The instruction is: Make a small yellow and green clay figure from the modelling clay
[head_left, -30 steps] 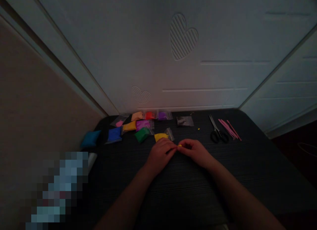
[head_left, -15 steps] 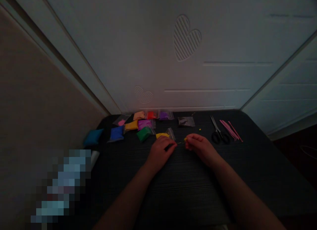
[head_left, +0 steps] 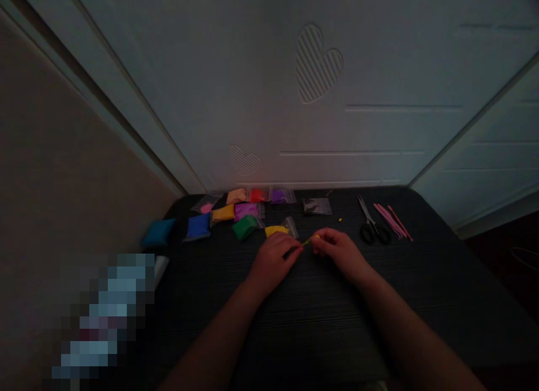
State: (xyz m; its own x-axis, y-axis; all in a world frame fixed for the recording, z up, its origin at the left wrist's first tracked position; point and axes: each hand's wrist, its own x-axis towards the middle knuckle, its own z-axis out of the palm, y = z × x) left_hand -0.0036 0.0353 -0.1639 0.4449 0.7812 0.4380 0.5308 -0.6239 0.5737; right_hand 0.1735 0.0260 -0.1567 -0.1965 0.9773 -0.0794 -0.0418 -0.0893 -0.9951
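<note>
Over a dark table, my left hand and my right hand are both closed in a pinch. Between their fingertips stretches a small strand of yellow clay. Just beyond my left hand lies an opened bag of yellow clay. The light is dim, so the fingers' grip is hard to see in detail.
Several small bags of coloured clay lie at the back left: green, blue, purple, red, a dark one. Black scissors and pink modelling tools lie at the right. A white panelled wall stands behind.
The hands were pinched together a second ago; they have drawn slightly apart, the right one moving right and away, stretching the yellow clay between them.
</note>
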